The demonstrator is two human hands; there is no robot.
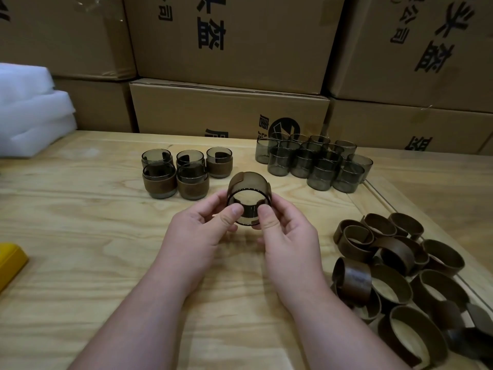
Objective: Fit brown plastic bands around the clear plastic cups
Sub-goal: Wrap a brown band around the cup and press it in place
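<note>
Stacked cardboard boxes (pixel 229 44) wall off the back of a wooden table (pixel 80 236), with white foam sheets (pixel 32 110) at the far left and a yellow object (pixel 10 259) at the left edge. On the right, near the person, lies a loose pile of brown bands (pixel 400 276), well over 10 of them, still unused. Behind it, at the table's far right, stands a cluster of bare clear cups (pixel 314 161), also more than 10. At centre left sit 5 finished cups (pixel 184 170), each already wearing its band, so by my reckoning the job is under halfway. Over the table's middle, the left hand (pixel 202 231) and right hand (pixel 288 233) together hold 1 cup (pixel 249 206) on its side, mouth toward the camera, with a band (pixel 248 182) wrapped around it; both thumbs press on the near rim while the fingers curl behind. This band looks nearly seated.
</note>
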